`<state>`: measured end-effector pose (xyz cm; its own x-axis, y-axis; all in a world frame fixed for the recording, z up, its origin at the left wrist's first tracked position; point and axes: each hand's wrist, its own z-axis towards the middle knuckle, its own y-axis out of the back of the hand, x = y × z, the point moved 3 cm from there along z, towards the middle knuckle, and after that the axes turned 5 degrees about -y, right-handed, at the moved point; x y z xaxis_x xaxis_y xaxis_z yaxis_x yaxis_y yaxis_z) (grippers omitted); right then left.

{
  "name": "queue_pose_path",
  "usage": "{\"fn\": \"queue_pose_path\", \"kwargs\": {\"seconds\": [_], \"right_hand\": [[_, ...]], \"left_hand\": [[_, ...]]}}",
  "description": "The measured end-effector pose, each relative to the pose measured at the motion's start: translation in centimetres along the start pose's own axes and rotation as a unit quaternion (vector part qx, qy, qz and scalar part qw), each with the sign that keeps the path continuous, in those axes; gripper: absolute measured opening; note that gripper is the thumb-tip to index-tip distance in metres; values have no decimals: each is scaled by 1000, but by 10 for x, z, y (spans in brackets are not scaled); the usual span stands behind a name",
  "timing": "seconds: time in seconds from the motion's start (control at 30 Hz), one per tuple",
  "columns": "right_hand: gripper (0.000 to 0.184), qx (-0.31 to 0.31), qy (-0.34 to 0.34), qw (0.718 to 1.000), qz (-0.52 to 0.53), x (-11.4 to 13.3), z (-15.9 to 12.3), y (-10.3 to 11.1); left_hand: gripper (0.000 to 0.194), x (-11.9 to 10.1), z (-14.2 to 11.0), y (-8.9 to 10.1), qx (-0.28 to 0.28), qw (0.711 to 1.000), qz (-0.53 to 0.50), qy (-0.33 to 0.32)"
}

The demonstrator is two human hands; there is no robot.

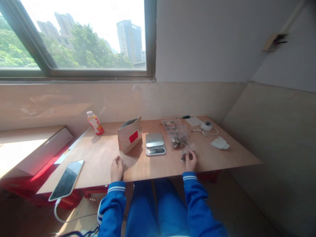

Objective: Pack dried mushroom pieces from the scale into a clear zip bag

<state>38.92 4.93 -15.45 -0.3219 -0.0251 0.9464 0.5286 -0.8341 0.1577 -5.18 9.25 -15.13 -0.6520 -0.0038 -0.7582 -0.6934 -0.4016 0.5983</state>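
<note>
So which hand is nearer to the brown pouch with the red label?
Left. The left hand is just in front of the brown pouch; the right hand is farther off, past the scale, at a clear bag.

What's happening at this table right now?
A person in blue works at a wooden table. The right hand has its fingers on a small clear bag with dark contents, just in front of more clear bags. The left hand rests curled near the table's edge, by the standing paper bag; whether it holds anything, I can't tell. A digital scale sits between the paper bag and the clear bags.
</note>
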Motion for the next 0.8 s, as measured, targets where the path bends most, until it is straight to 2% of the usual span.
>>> {"fn": "queue_pose_path", "kwargs": {"seconds": [0.1,0.2,0.3,0.37,0.43,0.53,0.67,0.8], "right_hand": [[42,27,-17,999,25,33,-11,3],[30,112,71,990,55,99,-29,-15],[18,212,198,955,58,163,-64,-47],[19,272,249,928,50,186,-94,-70],[23,319,274,907,31,190,-120,-89],[31,360,255,897,22,179,-145,-104],[32,384,213,897,48,171,-153,-104],[18,383,251,889,21,180,-153,-97]], "left_hand": [[36,-20,-1,14,7,988,-144,49],[41,-69,-3,26,8,957,-289,16],[49,-119,-13,22,88,915,-394,22],[55,-139,-22,12,155,890,-426,52],[57,-142,-29,4,171,884,-426,89],[52,-128,-31,1,159,894,-406,105],[48,-108,-31,4,152,888,-419,114],[53,-109,-35,5,163,883,-430,97]]}}
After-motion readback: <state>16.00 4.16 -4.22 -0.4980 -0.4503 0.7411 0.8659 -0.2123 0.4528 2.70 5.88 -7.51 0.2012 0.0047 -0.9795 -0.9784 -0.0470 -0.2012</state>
